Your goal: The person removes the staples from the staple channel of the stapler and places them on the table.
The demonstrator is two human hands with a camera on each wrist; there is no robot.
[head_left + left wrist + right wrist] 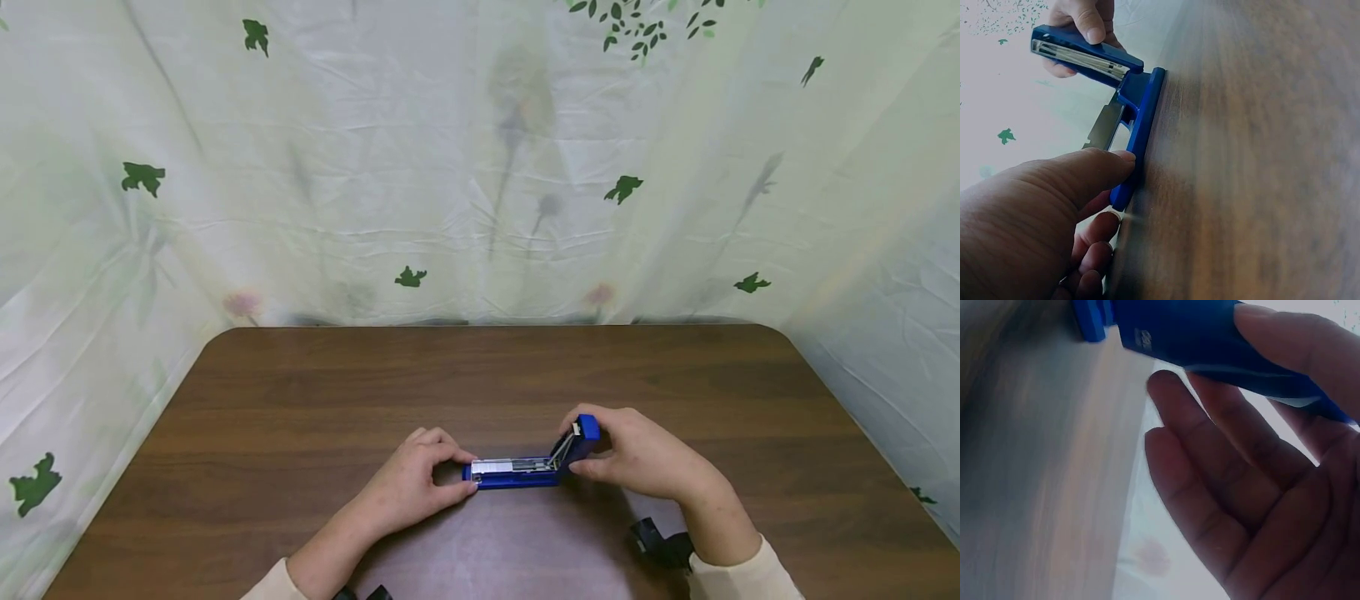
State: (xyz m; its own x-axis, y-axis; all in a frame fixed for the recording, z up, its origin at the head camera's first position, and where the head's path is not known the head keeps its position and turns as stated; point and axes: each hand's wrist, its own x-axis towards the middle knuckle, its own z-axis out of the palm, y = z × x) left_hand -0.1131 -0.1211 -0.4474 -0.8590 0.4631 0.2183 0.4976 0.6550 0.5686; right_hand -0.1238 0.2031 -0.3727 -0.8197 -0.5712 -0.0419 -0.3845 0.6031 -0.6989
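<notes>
A blue stapler [517, 480] lies on the wooden table with its top cover [1079, 55] swung up and back, so the metal staple channel is exposed. My left hand [412, 482] pinches the left end of the base between thumb and fingers; in the left wrist view the thumb [1100, 170] presses on the base's side. On the right, my right hand [637, 454] grips the raised cover, thumb on the near side and fingers behind. The right wrist view shows the cover's blue side [1179, 337] under the thumb, with the lower fingers loose below it.
The brown wooden table [300, 392] spreads around both hands. Behind and beside it hangs a pale curtain [337, 167] with green leaf and bird-like prints. A black strap device [660, 546] is on the right wrist.
</notes>
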